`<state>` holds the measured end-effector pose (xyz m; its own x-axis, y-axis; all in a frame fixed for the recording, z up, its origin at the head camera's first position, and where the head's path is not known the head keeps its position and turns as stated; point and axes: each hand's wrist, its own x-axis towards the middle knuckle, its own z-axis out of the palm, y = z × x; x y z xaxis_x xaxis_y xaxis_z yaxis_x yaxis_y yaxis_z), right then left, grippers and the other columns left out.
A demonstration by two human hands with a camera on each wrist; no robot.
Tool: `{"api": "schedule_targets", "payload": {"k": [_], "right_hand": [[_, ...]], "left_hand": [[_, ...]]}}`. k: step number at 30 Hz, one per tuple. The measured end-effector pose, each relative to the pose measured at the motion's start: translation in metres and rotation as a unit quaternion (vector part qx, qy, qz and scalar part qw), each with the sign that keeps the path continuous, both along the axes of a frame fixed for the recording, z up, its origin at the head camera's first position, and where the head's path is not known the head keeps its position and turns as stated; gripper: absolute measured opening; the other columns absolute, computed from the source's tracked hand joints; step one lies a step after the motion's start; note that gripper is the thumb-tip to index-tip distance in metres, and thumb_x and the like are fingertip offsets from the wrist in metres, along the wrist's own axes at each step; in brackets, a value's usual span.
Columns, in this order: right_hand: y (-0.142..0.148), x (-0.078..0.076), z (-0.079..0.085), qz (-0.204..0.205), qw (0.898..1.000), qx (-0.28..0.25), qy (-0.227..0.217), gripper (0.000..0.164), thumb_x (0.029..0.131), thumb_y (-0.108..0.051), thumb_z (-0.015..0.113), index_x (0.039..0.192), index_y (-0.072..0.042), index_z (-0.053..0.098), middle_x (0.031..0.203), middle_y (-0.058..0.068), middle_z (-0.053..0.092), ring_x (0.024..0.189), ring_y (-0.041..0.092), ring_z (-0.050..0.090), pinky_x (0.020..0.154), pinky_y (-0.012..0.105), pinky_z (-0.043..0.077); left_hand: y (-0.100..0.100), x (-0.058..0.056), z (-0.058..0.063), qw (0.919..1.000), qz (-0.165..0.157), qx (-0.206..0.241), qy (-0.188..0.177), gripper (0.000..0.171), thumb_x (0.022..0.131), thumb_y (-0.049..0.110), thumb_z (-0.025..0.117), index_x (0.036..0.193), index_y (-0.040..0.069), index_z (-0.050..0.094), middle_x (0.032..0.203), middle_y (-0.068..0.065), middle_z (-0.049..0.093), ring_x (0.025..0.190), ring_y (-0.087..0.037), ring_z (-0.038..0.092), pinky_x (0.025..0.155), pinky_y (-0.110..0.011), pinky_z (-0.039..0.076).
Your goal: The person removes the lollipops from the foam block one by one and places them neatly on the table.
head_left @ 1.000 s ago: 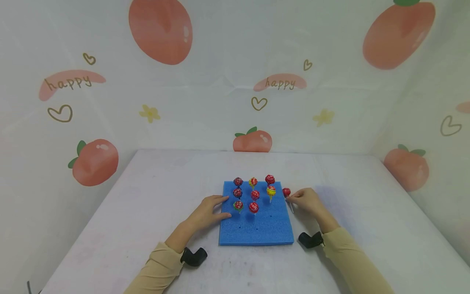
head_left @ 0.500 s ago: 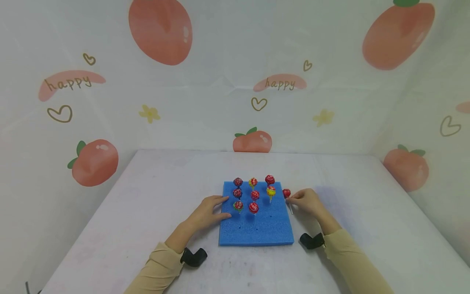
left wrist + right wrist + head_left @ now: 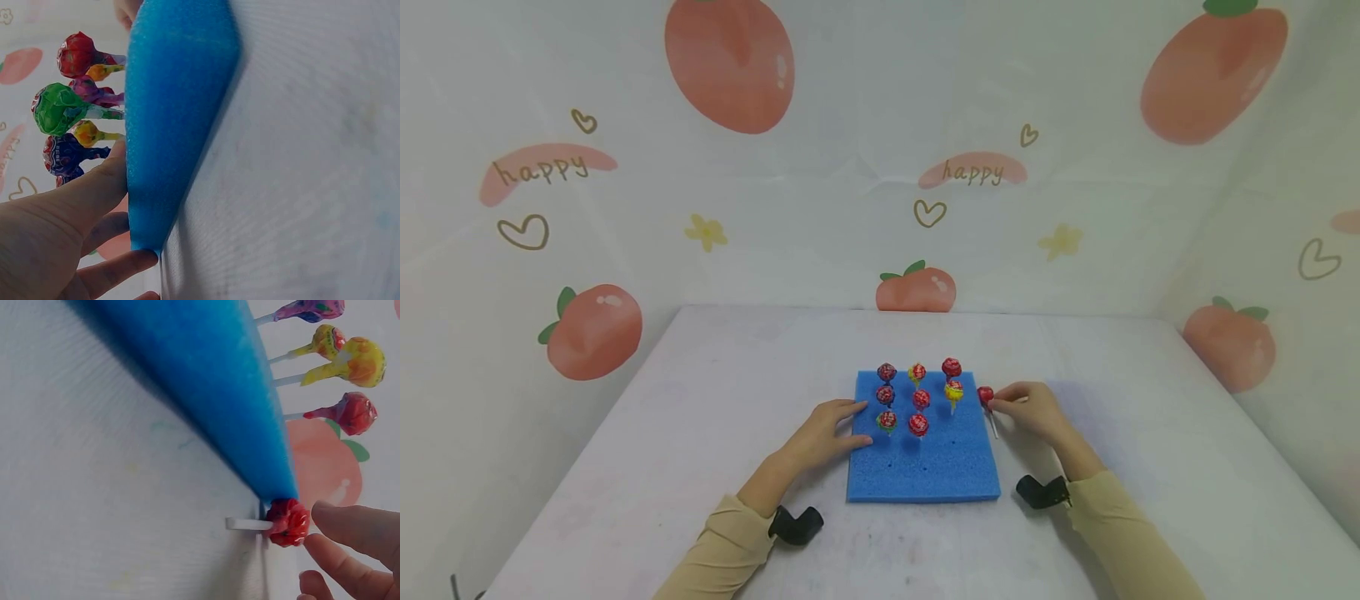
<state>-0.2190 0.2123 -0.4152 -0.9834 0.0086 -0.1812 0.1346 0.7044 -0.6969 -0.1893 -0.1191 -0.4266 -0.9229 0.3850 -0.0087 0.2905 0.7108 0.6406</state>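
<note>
A blue foam block [image 3: 925,483] lies flat on the white table. Several wrapped lollipops stand upright in it, among them a red one [image 3: 918,425], a yellow one [image 3: 953,391] and a green one [image 3: 57,110]. My left hand [image 3: 820,432] rests along the block's left side, fingers spread, with the thumb on its top. Just off the block's right edge is a loose red lollipop [image 3: 289,524], its stick pointing toward my side. My right hand [image 3: 1036,410] has thumb and forefinger right at that lollipop's head, with a gap between the two tips in the right wrist view.
Small holes [image 3: 924,468] show in the front part of the foam. Black wrist mounts [image 3: 797,526] sit near both sleeves. A white backdrop [image 3: 820,233] printed with peaches and hearts rises behind the table [image 3: 760,358].
My right hand has shifted slightly, its fingertips moving from the loose lollipop's stick up to its head. The stick has swung a little to the left. My left hand stays in place.
</note>
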Motion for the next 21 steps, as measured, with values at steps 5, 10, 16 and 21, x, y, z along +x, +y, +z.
{"api": "schedule_targets", "payload": {"k": [5,10,16,21], "right_hand": [[-0.001,0.0,0.004,0.008,1.0,-0.007,0.014,0.032,0.082,-0.03,0.066,0.098,-0.002,0.066,0.105,0.015,0.064,0.093,0.025,0.055,0.073,0.032,0.048],[-0.003,0.001,0.007,0.019,0.999,-0.018,0.019,0.034,0.082,-0.032,0.066,0.099,-0.003,0.066,0.105,0.015,0.064,0.092,0.025,0.055,0.07,0.027,0.049],[-0.009,0.003,0.014,0.036,0.998,-0.025,0.035,0.032,0.081,-0.032,0.067,0.097,-0.004,0.067,0.101,0.012,0.065,0.086,0.022,0.056,0.065,0.023,0.048],[-0.015,0.004,0.019,0.048,0.998,-0.03,0.041,0.028,0.082,-0.028,0.066,0.097,-0.005,0.067,0.1,0.014,0.066,0.081,0.019,0.058,0.065,0.023,0.048]], "left_hand": [[0.0,0.0,0.0,1.0,-0.002,-0.005,0.003,0.06,0.082,0.033,0.066,0.132,0.006,0.048,0.134,-0.018,0.047,0.128,-0.036,0.038,0.106,-0.05,0.032],[0.001,0.001,0.001,1.0,0.001,-0.003,0.0,0.06,0.081,0.033,0.066,0.131,0.005,0.048,0.134,-0.019,0.047,0.128,-0.036,0.038,0.106,-0.051,0.032],[0.001,0.001,0.001,1.0,0.003,-0.006,-0.001,0.061,0.081,0.033,0.066,0.131,0.005,0.048,0.134,-0.019,0.047,0.128,-0.036,0.038,0.106,-0.051,0.032],[0.001,0.0,0.0,1.0,0.002,-0.007,0.0,0.061,0.081,0.033,0.066,0.132,0.005,0.048,0.134,-0.019,0.047,0.128,-0.036,0.038,0.106,-0.051,0.032]]}}
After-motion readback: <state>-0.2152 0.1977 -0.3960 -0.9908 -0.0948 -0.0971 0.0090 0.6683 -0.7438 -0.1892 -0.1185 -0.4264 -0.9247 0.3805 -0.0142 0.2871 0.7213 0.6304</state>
